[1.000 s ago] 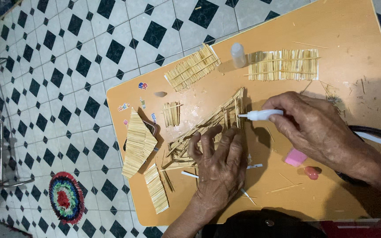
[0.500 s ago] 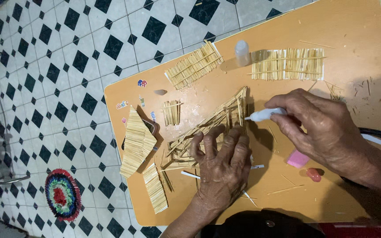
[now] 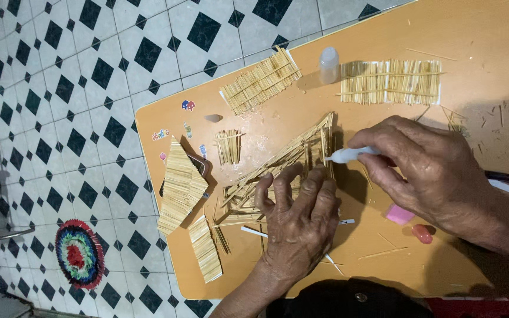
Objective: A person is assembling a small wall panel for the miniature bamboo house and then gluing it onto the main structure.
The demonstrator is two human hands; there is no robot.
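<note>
Leftmost, I log a round multicoloured woven mat (image 3: 79, 253) on the black-and-white tiled floor (image 3: 89, 70). Next, on the orange wooden table (image 3: 490, 35): a folded panel of pale glued sticks (image 3: 179, 184), a small flat stick panel (image 3: 205, 248) below it, a short stick bundle (image 3: 228, 146), and an angled stick panel (image 3: 260, 81) at the far edge. At centre lies the triangular stick frame (image 3: 284, 165); my left hand (image 3: 299, 222) presses flat on it, fingers spread, gripping nothing. A small clear plastic bottle (image 3: 329, 63) stands beyond. My right hand (image 3: 428, 171) pinches a white glue applicator (image 3: 349, 155), fingers closed around it, tip touching the frame's upper corner. Rightward: a wide stick panel (image 3: 391, 81) and a pink eraser-like block (image 3: 399, 214).
</note>
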